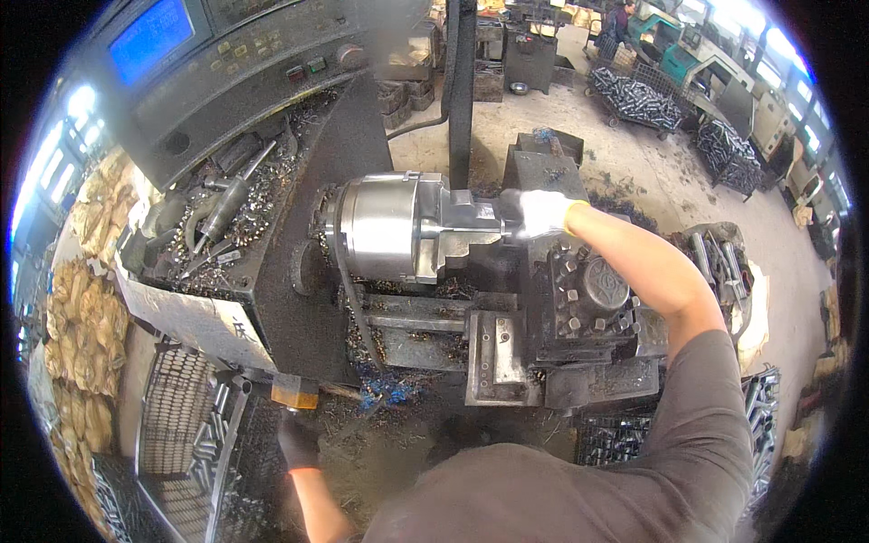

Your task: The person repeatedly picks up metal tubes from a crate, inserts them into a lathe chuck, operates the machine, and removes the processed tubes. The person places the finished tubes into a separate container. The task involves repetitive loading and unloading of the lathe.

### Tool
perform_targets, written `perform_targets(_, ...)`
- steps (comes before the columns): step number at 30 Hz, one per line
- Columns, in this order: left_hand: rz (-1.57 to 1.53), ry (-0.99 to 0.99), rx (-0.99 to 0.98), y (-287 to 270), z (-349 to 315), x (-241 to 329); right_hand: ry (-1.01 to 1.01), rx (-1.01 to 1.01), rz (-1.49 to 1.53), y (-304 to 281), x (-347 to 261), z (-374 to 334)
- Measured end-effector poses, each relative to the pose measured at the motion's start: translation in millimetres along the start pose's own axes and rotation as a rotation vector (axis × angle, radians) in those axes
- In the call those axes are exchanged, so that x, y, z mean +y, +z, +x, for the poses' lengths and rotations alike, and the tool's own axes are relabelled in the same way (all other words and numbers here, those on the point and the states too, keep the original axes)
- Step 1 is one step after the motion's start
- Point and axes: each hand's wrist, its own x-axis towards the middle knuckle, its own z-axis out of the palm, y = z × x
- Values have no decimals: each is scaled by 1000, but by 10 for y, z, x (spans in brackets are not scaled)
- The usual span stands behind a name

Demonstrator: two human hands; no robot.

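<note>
A lathe chuck (380, 226) of bright steel stands in the middle, its stepped jaws facing right. Between the jaws sits a slim metal workpiece (472, 233). My right hand (540, 214), in a white glove with a yellow cuff, is closed around the workpiece's outer end, and its fingertips are partly hidden. At the lower left, my left hand (297, 441) wears a dark glove and looks curled just below an orange-yellow block (295, 393) on the machine's front. What the left fingers hold is hidden. Just right of the chuck is the bolted tool post (588, 294).
A control panel (244, 72) with a blue screen overhangs the upper left. Metal chips and hand tools lie on the headstock (231, 217). A wire basket (181, 416) with metal tubes stands lower left. More tubes fill carts (638, 98) far right, where another person (617, 25) is.
</note>
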Motion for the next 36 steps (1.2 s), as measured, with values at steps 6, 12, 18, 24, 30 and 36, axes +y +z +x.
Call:
perform_targets(6, 597, 314, 305, 346, -292, 152, 97, 574, 360, -258, -501, -1550)
perform_targets(12, 1054, 1404, 258, 2225, -640, 787, -326, 602, 650, 246, -945, -2582)
perform_targets(18, 1621, 1207, 98, 4803, 376, 1647, -154, 405, 775, 753, -863, -2721)
perform_targets(24, 1963, 1087, 255, 5404, 1051, 1847, -98, 319, 992, 993, -770, -2872)
perform_targets(30, 1440, 1376, -242, 3753, -365, 823, -265, 72, 844, 1286, -1186, -2496)
perform_targets(36, 1227, 56, 563, -220, -3169, -954, -696, -297, 860, 2349, -2592, -1940)
